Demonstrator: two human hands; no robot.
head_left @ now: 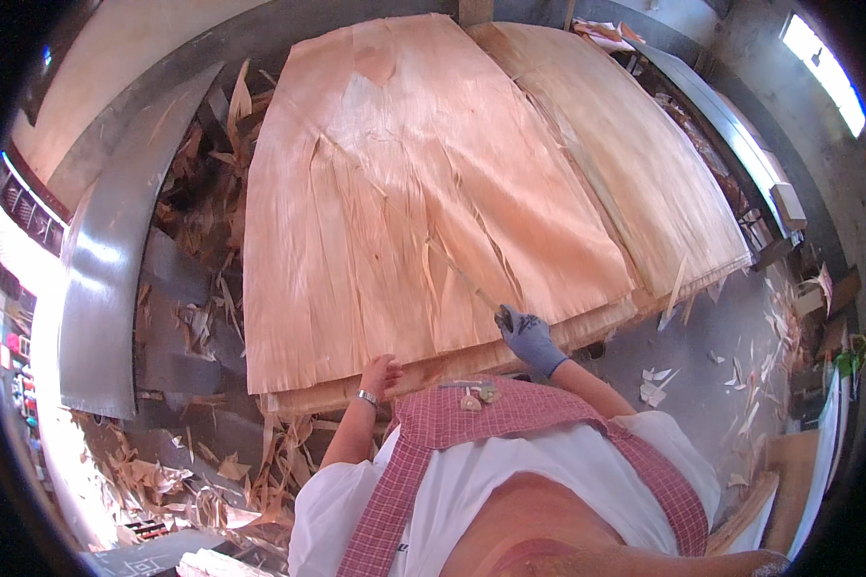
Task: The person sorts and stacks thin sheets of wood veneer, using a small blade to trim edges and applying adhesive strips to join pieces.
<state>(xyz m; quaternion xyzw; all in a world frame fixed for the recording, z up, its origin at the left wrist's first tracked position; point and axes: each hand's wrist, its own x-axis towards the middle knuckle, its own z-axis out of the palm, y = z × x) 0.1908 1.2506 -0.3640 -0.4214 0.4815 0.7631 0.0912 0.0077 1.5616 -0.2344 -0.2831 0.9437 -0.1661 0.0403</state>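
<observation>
A large stack of thin, pinkish wood veneer sheets (409, 202) lies in front of me, its top sheet wrinkled and split lengthwise in places. My right hand (526, 338), in a grey-blue glove, is closed round the near end of a long thin stick (462, 274). That stick slants away to the left across the top sheet. Bare, with a watch at the wrist, my left hand (383, 373) is by the stack's near edge. Its fingers are loosely bent with nothing visible in them; whether they touch the veneer I cannot tell.
A second, yellower veneer stack (635, 163) adjoins on the right. Long metal-like panels stand at the left (111, 260) and far right (712, 106). Torn veneer scraps (154, 476) litter the floor at the lower left, and white scraps (654, 387) lie at the right.
</observation>
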